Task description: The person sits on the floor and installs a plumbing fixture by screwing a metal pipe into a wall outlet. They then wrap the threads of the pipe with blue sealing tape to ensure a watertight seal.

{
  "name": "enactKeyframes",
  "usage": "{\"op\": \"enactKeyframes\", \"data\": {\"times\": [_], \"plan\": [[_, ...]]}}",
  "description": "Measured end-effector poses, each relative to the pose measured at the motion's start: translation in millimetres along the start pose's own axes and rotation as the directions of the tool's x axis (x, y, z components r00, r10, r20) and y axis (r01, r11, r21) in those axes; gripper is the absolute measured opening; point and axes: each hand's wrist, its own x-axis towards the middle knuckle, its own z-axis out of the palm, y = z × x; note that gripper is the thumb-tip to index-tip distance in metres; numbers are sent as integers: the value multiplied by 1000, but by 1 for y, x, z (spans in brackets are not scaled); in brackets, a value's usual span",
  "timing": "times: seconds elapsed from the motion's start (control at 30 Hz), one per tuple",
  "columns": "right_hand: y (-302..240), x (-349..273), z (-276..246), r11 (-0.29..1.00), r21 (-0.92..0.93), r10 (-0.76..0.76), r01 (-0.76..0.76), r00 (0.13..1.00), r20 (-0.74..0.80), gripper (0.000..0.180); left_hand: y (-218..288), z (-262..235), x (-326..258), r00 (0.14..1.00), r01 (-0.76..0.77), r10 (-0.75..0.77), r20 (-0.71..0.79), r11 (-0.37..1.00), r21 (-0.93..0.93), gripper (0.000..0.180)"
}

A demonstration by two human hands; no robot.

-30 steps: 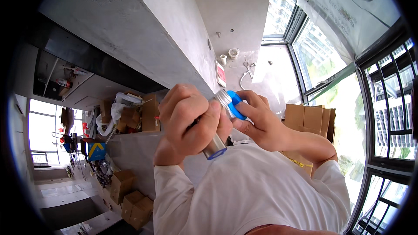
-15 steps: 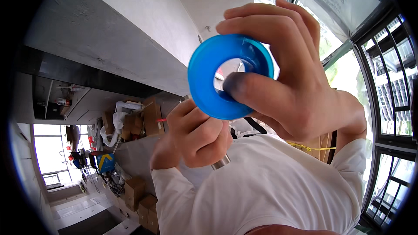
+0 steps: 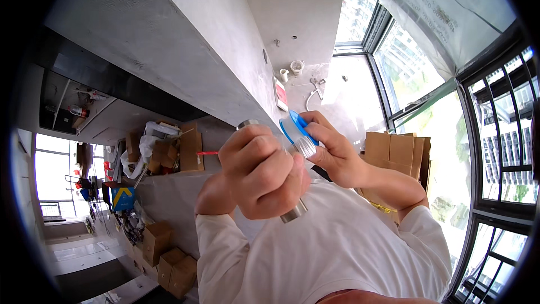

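- While the head view looks up past your chest, your left hand (image 3: 261, 171) is wrapped in a closed fist around a short silver metal cylinder (image 3: 293, 212), whose lower end sticks out below your fingers and whose upper end shows above your thumb.
- Your right hand (image 3: 332, 152) pinches a round blue plastic spool (image 3: 293, 128) between thumb and fingers, just beside the top of the metal cylinder.
- At the place where both hands meet you can see a ridged silver threaded end (image 3: 305, 146), touching the blue spool; whether the spool's tape lies on the thread cannot be told.
- Both things sit raised in front of your white long-sleeved shirt (image 3: 337, 247), close to the camera and between the two hands.
- Behind your left hand stretches a grey concrete wall (image 3: 185, 39) with a small red and white sign (image 3: 279, 94) on it.
- Further back, stacked brown cardboard boxes (image 3: 177, 149) lie near the wall, and more brown cardboard boxes (image 3: 396, 149) stand behind your right forearm.
- To your right, tall dark-framed windows (image 3: 478, 107) run along the room, with high buildings beyond them.
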Motion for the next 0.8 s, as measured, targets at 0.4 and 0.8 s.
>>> {"op": "enactKeyframes", "data": {"times": [0.4,0.8], "plan": [[-120,-1,-22,121,-955,-519,270,838,171,31,-23,-1,-20,987,2,9,162,998,-64,21],[-58,40,-38,721,-635,-231,277,960,156,29,10,-6,-8,996,-44,57,72,984,-174,21]]}}
